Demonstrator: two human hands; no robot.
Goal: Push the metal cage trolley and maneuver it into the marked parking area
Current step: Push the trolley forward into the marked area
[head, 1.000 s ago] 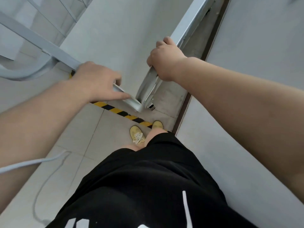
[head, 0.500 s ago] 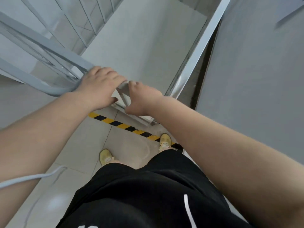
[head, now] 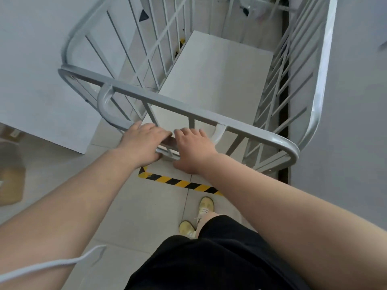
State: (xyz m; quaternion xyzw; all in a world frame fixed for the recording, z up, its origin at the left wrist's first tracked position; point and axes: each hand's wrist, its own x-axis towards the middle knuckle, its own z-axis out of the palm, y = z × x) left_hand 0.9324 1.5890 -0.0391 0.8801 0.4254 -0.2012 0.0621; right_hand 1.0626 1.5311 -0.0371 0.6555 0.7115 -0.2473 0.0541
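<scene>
The grey metal cage trolley (head: 209,114) stands straight ahead, its barred sides rising around a pale flat floor plate. My left hand (head: 144,141) and my right hand (head: 192,149) lie side by side on the curved handle bar at its near end, fingers wrapped over the tube. Yellow-and-black striped floor tape (head: 180,182) marks the near edge of the parking area, just below my hands; the trolley's near end sits above it. More tape (head: 181,43) shows through the bars further in.
A grey wall (head: 345,122) runs close along the trolley's right side. A white panel (head: 41,80) stands to the left. A brown cardboard box (head: 10,178) sits on the tiled floor at far left. A white cable (head: 52,264) hangs below my left arm.
The view has lifted, showing the whole trolley. My right hand left the right side rail and came beside my left hand on the handle bar. My feet have stepped.
</scene>
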